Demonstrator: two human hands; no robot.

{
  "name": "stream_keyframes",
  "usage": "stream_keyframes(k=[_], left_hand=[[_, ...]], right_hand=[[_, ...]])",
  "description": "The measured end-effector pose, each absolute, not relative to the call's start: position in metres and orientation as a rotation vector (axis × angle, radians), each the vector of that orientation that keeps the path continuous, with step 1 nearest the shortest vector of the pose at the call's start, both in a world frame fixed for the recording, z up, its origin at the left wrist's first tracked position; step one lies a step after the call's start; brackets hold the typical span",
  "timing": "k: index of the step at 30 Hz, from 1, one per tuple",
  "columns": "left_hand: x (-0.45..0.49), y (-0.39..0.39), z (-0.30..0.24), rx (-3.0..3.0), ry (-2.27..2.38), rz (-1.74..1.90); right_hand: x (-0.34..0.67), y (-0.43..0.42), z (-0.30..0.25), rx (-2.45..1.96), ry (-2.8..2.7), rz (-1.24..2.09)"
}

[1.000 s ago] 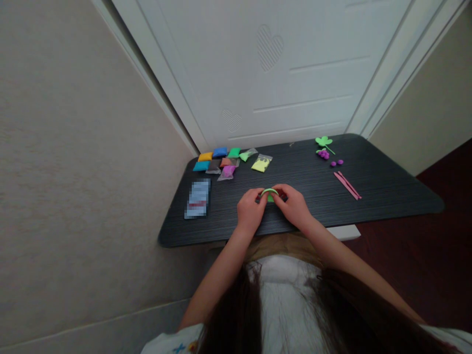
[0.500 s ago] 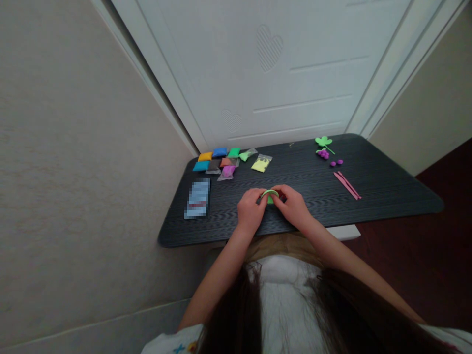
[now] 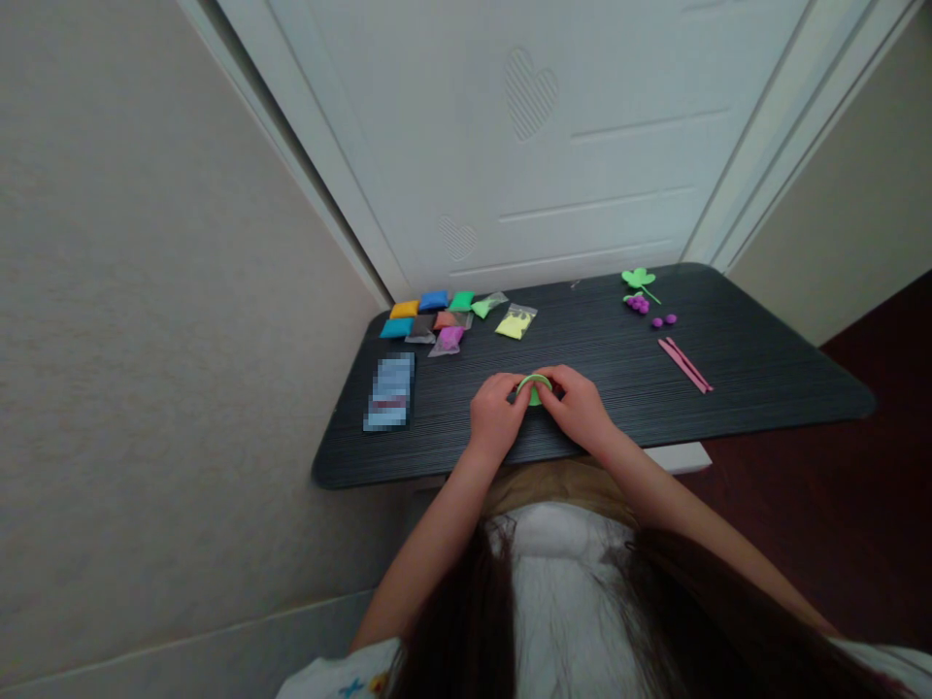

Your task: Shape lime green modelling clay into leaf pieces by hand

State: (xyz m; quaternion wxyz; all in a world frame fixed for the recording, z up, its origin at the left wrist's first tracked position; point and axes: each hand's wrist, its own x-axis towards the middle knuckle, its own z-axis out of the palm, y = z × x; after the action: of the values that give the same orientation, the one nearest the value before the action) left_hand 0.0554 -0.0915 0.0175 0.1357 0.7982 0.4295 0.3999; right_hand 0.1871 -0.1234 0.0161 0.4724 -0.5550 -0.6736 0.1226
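Between my hands, over the front part of the dark table point(image 3: 612, 388), is a thin rounded piece of light-green modelling clay point(image 3: 536, 395) with a raised rim. My left hand point(image 3: 496, 410) pinches its left side, the thumb pressed on the near face and fingers behind. On the opposite side my right hand point(image 3: 575, 403) grips it the same way, thumbs almost meeting at the middle. The fingertips behind the clay are partly hidden.
Colourful clay packets point(image 3: 434, 301) lie at the back left, with a pale-yellow packet point(image 3: 516, 321) beside them. A phone point(image 3: 391, 391) rests at left. Toward the right are a green clay leaf point(image 3: 639, 279), purple clay balls point(image 3: 638, 305) and pink modelling tools point(image 3: 684, 366).
The green clay shows a fuller, rounder face below its rim than before. Both hands keep their hold and have barely shifted.
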Motion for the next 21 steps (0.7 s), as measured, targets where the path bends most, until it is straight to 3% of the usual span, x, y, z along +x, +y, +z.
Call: stream_keyframes(k=[13, 21], left_hand=[[0.0553, -0.0908, 0.0152, 2.339, 1.293, 1.129], [0.0503, -0.0930, 0.0138, 2.406, 1.185, 1.408]], right_hand=[[0.1861, -0.1234, 0.0134, -1.294, -1.607, 0.252], [0.1858, -0.1275, 0.0173, -1.278, -1.642, 0.233]])
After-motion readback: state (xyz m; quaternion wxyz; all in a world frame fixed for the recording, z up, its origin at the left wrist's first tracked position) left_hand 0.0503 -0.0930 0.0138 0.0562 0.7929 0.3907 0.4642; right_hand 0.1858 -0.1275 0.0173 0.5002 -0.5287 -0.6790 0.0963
